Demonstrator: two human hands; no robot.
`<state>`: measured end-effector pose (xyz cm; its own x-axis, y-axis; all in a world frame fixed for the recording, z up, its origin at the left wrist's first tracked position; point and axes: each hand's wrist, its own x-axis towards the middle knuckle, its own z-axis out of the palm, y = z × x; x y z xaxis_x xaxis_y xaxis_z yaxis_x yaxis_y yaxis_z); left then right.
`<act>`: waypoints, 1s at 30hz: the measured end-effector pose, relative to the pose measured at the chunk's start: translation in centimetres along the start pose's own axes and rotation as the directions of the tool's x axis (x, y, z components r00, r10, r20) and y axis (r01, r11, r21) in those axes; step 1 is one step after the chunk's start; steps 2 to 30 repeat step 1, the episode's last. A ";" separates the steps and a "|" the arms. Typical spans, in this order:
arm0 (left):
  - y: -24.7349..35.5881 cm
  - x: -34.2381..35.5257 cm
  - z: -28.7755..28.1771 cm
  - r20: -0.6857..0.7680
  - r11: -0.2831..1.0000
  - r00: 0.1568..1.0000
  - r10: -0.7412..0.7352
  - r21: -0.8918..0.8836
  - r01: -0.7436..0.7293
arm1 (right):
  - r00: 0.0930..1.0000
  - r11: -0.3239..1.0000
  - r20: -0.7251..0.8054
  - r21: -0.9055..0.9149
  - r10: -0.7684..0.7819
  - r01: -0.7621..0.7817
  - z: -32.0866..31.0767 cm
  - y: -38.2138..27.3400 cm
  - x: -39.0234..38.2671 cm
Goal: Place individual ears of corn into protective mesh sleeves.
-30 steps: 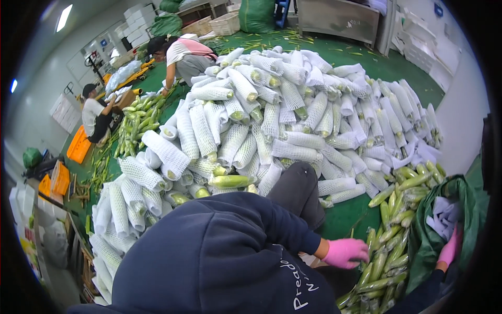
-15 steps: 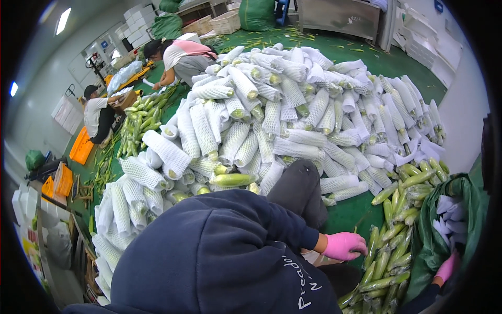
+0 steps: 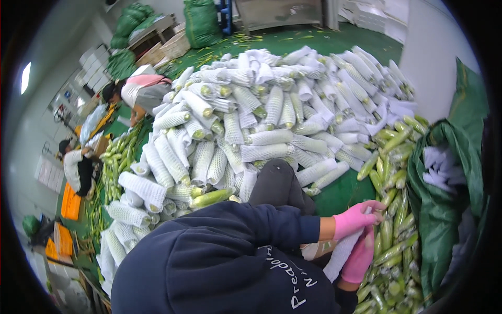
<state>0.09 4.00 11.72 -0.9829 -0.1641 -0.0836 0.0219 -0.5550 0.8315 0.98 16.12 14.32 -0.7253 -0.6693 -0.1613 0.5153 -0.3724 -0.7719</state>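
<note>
My left hand, in a pink glove, is closed on the upper end of a white foam net sleeve. Just below it, my right hand, gloved in pink too, grips the same sleeve along its side. The sleeve hangs slanting toward my lap, and I cannot tell whether anything is inside it. Beside both hands lies a heap of green corn cobs in clear plastic wrap. To their right, a green woven sack gapes around more white foam sleeves.
A large pile of foam-sleeved corn spreads ahead and to the left of my knee. Two people work at the far left near unsleeved corn and orange crates. A metal table stands at the back.
My right hand has come out of the green sack to my left hand, and a foam sleeve is now between them. My left hand has risen slightly. The view has shifted right.
</note>
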 end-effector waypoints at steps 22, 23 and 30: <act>0.2 -0.7 0.6 0.093 0.983 0.983 -0.159 -0.075 0.166 | 0.996 0.995 -0.072 0.093 0.055 -0.049 -2.2 0.7 0.2; 0.2 -0.7 0.6 0.093 0.983 0.983 -0.159 -0.075 0.166 | 0.996 0.995 -0.072 0.093 0.055 -0.049 -2.2 0.7 0.2; 0.2 -0.7 0.6 0.093 0.983 0.983 -0.159 -0.075 0.166 | 0.996 0.995 -0.072 0.093 0.055 -0.049 -2.2 0.7 0.2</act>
